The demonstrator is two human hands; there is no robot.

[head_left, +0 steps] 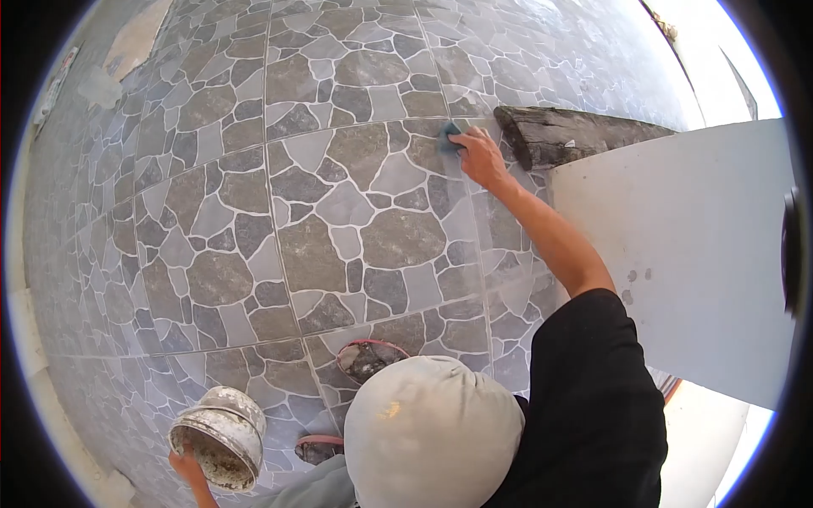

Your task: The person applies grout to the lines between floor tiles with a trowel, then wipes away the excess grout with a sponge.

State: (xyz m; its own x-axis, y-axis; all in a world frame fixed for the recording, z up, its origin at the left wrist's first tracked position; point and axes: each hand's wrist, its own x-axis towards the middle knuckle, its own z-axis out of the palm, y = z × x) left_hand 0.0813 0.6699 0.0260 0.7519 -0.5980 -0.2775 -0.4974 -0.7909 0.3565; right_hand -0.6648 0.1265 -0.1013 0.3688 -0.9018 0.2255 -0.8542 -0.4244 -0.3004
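My right hand [484,157] is stretched far forward over the tiled floor [339,203]. Its fingers are closed on a small blue-green sponge [449,135], pressed against the tiles near a grout line. At the lower left, my left hand [185,465] grips the rim of a dirty white bucket [235,415]. The bucket tilts, its mouth turned towards me, with brownish residue on the inside wall. How the fingers wrap inside the rim is partly hidden.
A rough, dark wooden beam [584,135] lies just right of my right hand. Beside my right arm stands a pale panel [677,245]. Dirty shoes [371,360] show below me, next to a pale cap [432,432]. A tan patch [138,38] marks the far left floor.
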